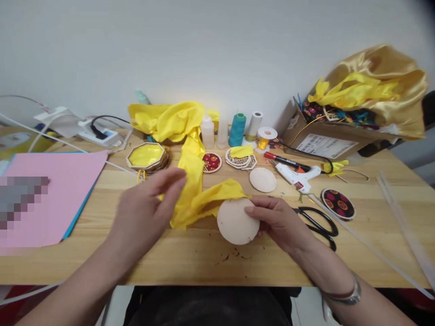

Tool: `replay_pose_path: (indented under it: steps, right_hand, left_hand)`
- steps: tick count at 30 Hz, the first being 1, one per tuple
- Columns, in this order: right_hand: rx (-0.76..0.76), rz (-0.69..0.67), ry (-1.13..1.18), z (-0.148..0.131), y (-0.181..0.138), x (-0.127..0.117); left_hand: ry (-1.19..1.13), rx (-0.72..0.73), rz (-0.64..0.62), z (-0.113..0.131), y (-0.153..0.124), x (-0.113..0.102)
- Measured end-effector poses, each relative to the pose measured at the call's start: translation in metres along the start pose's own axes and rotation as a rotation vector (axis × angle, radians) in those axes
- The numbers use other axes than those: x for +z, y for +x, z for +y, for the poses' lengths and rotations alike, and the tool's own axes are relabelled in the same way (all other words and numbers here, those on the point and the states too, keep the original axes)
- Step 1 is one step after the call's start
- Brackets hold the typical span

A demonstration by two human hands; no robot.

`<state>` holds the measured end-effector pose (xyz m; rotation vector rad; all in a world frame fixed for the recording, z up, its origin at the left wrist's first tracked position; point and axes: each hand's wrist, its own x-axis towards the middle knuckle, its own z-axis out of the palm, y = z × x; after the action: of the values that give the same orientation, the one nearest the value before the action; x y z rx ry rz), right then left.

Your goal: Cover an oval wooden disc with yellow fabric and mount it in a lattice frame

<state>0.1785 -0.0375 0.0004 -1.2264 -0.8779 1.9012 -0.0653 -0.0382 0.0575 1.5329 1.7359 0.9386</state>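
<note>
I log pale wood bench point(204, 265), plain white wall point(204, 54) at 12 o'clock | left hand point(146, 210) pinching yellow fabric point(200, 199), centre | right hand point(278, 222) gripping wooden disc point(234, 225), touching fabric | pink sheet point(57, 194) 9 o'clock | cardboard box point(322, 144) 2 o'clock | scissors point(319, 222) 3 o'clock of disc

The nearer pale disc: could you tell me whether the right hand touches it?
Touching: in the head view the right hand grips the nearer pale disc by its right edge.
</note>
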Motion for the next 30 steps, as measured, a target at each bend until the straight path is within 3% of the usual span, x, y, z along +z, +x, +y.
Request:
replay_pose_path:
  steps: [1,2,4,5,6,8,12,16,24,30]
  right_hand:
    - [-0.006,0.013,0.017,-0.001,0.001,0.0]
    - [-0.01,0.024,0.03,-0.002,0.002,0.0]
    - [-0.013,0.032,0.049,-0.003,0.003,0.001]
    - [-0.013,0.029,0.055,-0.003,0.003,0.002]
    - [-0.014,0.024,0.062,-0.003,0.003,0.004]
    - [-0.004,0.008,0.079,-0.003,0.001,0.008]
    - [0.052,-0.022,0.093,0.001,-0.007,0.019]
    - [0.086,-0.047,0.078,0.006,-0.015,0.026]
    - [0.028,-0.096,-0.004,0.015,-0.022,0.028]
    - [0.026,-0.028,-0.06,0.016,-0.021,0.027]
  left_hand:
    - [0.022,0.006,0.146,0.002,-0.006,-0.003]
    - [-0.001,-0.006,0.105,0.002,-0.013,-0.003]
    - [-0.172,-0.085,-0.259,-0.001,-0.029,0.005]
    - [-0.313,-0.196,-0.54,-0.004,-0.037,0.013]
    - [-0.482,-0.355,-0.738,-0.008,-0.044,0.022]
    - [-0.773,-0.533,-0.851,-0.016,-0.053,0.043]
    - [-1.218,-0.482,-0.81,-0.024,-0.06,0.069]
    - [-1.461,-0.537,-0.71,-0.018,-0.061,0.072]
    - [-1.342,-0.653,-0.631,-0.016,-0.062,0.065]
    - [-1.239,-0.681,-0.486,-0.017,-0.061,0.062]
